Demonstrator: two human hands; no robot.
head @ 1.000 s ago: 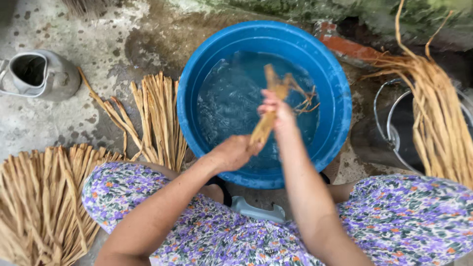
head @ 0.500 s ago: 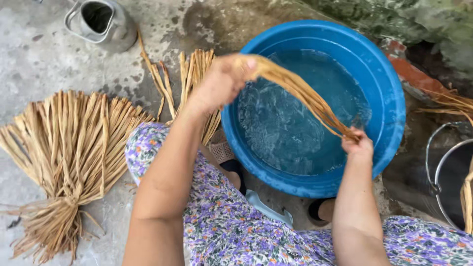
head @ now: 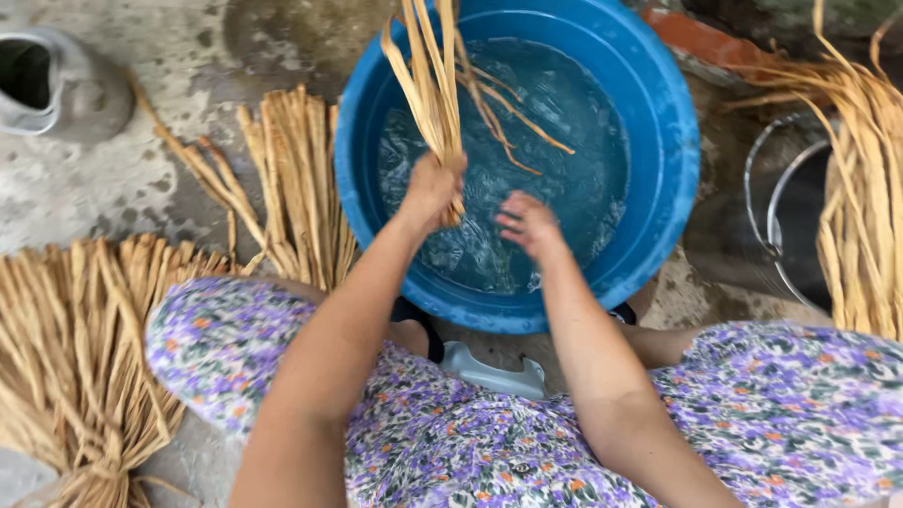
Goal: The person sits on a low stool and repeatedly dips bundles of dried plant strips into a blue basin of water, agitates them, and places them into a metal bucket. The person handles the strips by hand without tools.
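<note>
A round blue basin (head: 673,179) full of water stands on the ground in front of me. My left hand (head: 431,188) is closed around the lower end of a bundle of tan straw strips (head: 428,75), held upright above the water with the strips fanning out at the top. My right hand (head: 529,224) hovers beside it over the water, fingers spread and holding nothing. My knees in purple floral cloth frame the bottom of the view.
A tied sheaf of dry straw (head: 75,357) lies at the lower left, and a smaller flat bunch (head: 292,179) beside the basin. More long straw (head: 861,188) drapes over a metal pot (head: 790,216) at the right. A grey metal kettle (head: 47,85) sits top left.
The straw was stretched between both hands over the basin. Now my right hand has let go and my left hand holds the bundle upright above the water.
</note>
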